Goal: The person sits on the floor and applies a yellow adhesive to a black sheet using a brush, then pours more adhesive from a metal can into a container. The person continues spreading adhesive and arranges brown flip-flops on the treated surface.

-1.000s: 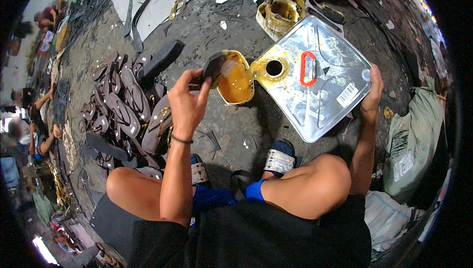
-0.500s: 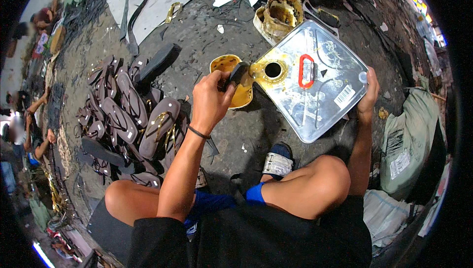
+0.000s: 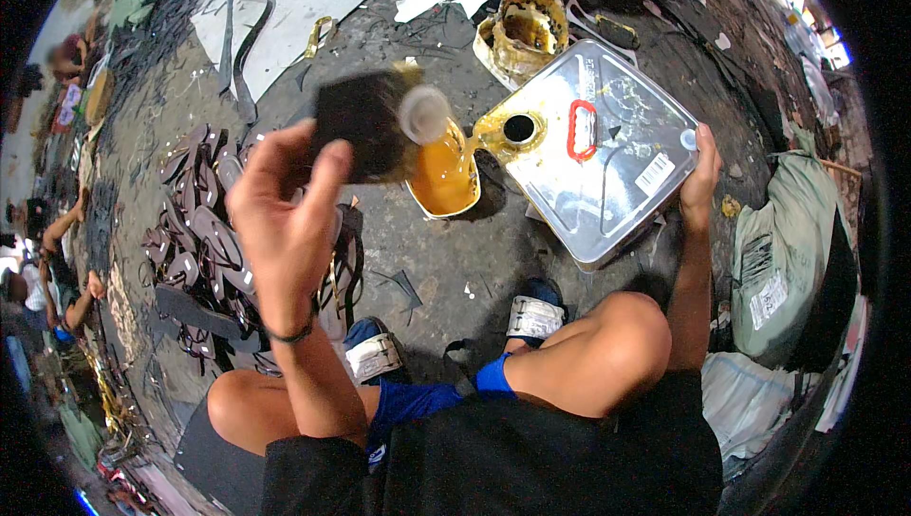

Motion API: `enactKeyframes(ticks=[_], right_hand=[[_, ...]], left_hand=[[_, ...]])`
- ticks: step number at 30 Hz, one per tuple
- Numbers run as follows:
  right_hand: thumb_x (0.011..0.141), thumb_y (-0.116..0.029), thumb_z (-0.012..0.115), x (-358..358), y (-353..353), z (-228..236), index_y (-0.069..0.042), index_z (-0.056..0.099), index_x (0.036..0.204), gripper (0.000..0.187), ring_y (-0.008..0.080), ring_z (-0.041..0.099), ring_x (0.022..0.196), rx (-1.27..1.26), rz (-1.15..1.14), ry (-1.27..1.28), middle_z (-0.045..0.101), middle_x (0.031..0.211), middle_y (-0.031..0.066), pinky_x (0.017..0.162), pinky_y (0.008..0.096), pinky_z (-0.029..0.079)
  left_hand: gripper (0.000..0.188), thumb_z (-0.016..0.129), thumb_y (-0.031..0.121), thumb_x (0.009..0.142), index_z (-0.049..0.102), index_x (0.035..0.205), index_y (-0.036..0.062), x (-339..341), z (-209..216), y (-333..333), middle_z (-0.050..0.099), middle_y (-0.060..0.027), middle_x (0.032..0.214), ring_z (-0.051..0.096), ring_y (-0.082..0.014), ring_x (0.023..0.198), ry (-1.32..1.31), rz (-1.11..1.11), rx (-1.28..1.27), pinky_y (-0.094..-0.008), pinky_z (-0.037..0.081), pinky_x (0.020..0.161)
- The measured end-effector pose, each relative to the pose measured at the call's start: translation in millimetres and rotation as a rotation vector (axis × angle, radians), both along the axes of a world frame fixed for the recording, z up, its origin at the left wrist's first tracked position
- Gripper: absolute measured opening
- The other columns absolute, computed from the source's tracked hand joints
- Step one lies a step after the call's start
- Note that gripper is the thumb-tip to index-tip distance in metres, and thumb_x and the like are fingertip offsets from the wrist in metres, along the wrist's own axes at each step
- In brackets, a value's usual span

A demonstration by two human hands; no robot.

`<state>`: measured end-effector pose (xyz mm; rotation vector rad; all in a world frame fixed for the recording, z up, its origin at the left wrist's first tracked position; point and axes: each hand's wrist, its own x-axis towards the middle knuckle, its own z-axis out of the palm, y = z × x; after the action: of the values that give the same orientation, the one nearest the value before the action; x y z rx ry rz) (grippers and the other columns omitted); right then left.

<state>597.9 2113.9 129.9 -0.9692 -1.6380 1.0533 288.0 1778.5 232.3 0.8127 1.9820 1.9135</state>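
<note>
While a blurred dark piece [image 3: 356, 127] is grasped in the left hand [image 3: 285, 217], the tin [image 3: 622, 193] is gripped near one corner by the right hand [image 3: 700, 175]; between both hands, the tub [image 3: 444, 215] of yellow liquid [image 3: 443, 175] is best left unbumped, the tin held steady.

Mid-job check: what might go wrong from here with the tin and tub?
The tin is uncapped beside the tub; if the right hand at its far corner slips, yellow liquid could spill.

The black pad in the left hand might drip on the slippers nearby, or knock the tub; blur hides how wet it is.
</note>
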Motion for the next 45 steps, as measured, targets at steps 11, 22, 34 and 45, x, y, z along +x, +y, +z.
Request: enactKeyframes(ticks=[11, 22, 34, 45], right_hand=[[0.098, -0.028, 0.042, -2, -6, 3, -0.001, 0.057, 0.093, 0.031, 0.0124, 0.048, 0.085, -0.061, 0.049, 0.053, 0.055, 0.088, 0.0032, 0.079, 0.0262, 0.038], [0.098, -0.029, 0.042, -5, -14, 8, 0.000, 0.056, 0.092, 0.033, 0.0124, 0.048, 0.082, 0.068, -0.006, -0.028, 0.054, 0.086, 0.0030, 0.077, 0.0264, 0.038], [0.098, -0.030, 0.042, -4, -12, 5, 0.000, 0.056, 0.091, 0.034, 0.0118, 0.047, 0.083, 0.052, -0.011, -0.001, 0.054, 0.086, 0.0026, 0.077, 0.0264, 0.038], [0.098, -0.034, 0.042, -2, -13, 0, -0.002, 0.058, 0.090, 0.037, 0.0114, 0.048, 0.080, 0.029, -0.023, 0.004, 0.055, 0.084, 0.0020, 0.075, 0.0260, 0.038]], left_hand=[[0.022, 0.071, 0.011, 0.080, 0.069, 0.101, 0.0048, -25, -87, 26, 0.069, -0.0133, 0.091, 0.066, -0.0252, 0.079, 0.499, 0.105, -0.436, -0.0338, 0.051, 0.073], [0.029, 0.065, -0.004, 0.071, 0.070, 0.098, 0.0071, -27, -117, 47, 0.069, -0.0112, 0.097, 0.061, -0.0298, 0.095, 0.573, -0.292, -0.339, -0.0382, 0.050, 0.085], [0.026, 0.063, -0.011, 0.076, 0.065, 0.099, 0.0018, -60, -41, 25, 0.066, -0.0094, 0.107, 0.059, -0.0206, 0.108, 0.334, -0.552, -0.025, -0.0338, 0.045, 0.096], [0.025, 0.068, -0.005, 0.075, 0.071, 0.096, 0.0085, -84, -24, 35, 0.070, -0.0071, 0.096, 0.065, -0.0189, 0.092, 0.837, -0.163, -0.233, -0.0299, 0.050, 0.084]])
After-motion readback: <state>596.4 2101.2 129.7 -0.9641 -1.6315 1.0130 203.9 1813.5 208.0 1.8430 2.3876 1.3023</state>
